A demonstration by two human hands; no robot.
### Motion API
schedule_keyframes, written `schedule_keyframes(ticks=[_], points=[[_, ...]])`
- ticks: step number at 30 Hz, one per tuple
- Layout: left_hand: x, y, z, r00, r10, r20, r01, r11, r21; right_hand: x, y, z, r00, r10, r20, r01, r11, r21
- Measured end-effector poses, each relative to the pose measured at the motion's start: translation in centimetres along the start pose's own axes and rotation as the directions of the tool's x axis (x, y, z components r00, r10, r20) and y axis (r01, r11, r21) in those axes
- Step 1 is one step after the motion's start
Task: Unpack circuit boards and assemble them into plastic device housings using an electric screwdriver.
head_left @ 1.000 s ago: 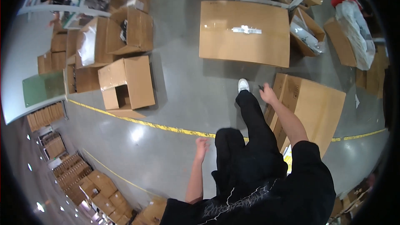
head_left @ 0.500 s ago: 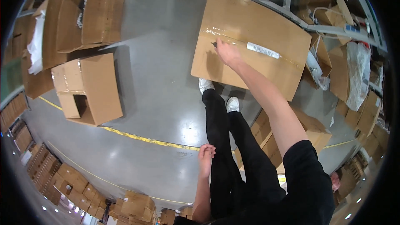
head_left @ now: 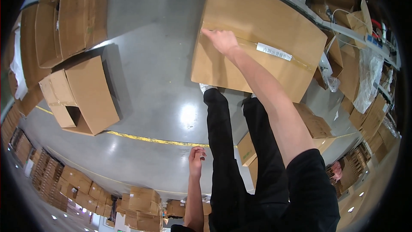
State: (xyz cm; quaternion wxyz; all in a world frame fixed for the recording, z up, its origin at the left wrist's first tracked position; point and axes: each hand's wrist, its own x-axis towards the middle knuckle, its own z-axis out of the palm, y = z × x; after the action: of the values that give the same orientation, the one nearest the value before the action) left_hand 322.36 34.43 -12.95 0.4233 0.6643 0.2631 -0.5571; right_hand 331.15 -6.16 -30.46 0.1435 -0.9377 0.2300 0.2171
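Observation:
A large closed cardboard box (head_left: 266,21) sealed with clear tape and bearing a white label (head_left: 276,52) stands on the grey floor in front of my feet. My right hand (head_left: 221,41) reaches out and rests on its top at the left end of the tape seam, fingers together and pointing left. My left hand (head_left: 196,158) hangs at my side with loosely curled fingers, holding nothing. My black-trousered legs (head_left: 231,146) stand right behind the box.
An open empty carton (head_left: 83,96) lies on its side at the left, with more open cartons (head_left: 68,17) behind it. A yellow floor line (head_left: 146,138) runs across. Flat cardboard (head_left: 315,124) and small boxes sit at my right; shelving with cartons and plastic bags (head_left: 365,73) lines the far right.
I have stepped closer to the large box. My right hand has slid left along the taped seam. My left hand stays hanging at my side.

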Motion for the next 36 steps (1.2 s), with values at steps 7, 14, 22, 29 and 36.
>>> schedule_keyframes(ticks=[7, 14, 22, 29, 36], points=[[-0.5, 0.9, 3.1, 0.995, 0.026, -0.094, -0.023, 0.999, 0.031, -5.1, 6.9, 1.9, 0.995, 0.041, 0.090, -0.040, 0.999, -0.022], [-0.6, -2.7, 9.0, 0.996, -0.045, 0.072, 0.032, 0.984, 0.174, -13.8, 17.6, 7.0, 0.991, 0.131, 0.002, -0.129, 0.981, -0.147], [6.0, -1.0, 14.2, 0.920, 0.250, 0.302, -0.372, 0.801, 0.469, -17.1, 21.6, 8.0, 0.986, 0.129, 0.109, -0.113, 0.984, -0.140], [15.5, 9.7, 28.3, 0.452, 0.608, 0.652, -0.822, 0.001, 0.569, -20.5, 25.7, 9.3, 0.988, 0.115, 0.105, -0.109, 0.992, -0.065], [23.2, 9.7, 38.5, 0.425, 0.505, 0.751, -0.569, -0.496, 0.656, -28.9, 34.7, 12.1, 0.957, 0.217, 0.195, -0.189, 0.970, -0.153]])
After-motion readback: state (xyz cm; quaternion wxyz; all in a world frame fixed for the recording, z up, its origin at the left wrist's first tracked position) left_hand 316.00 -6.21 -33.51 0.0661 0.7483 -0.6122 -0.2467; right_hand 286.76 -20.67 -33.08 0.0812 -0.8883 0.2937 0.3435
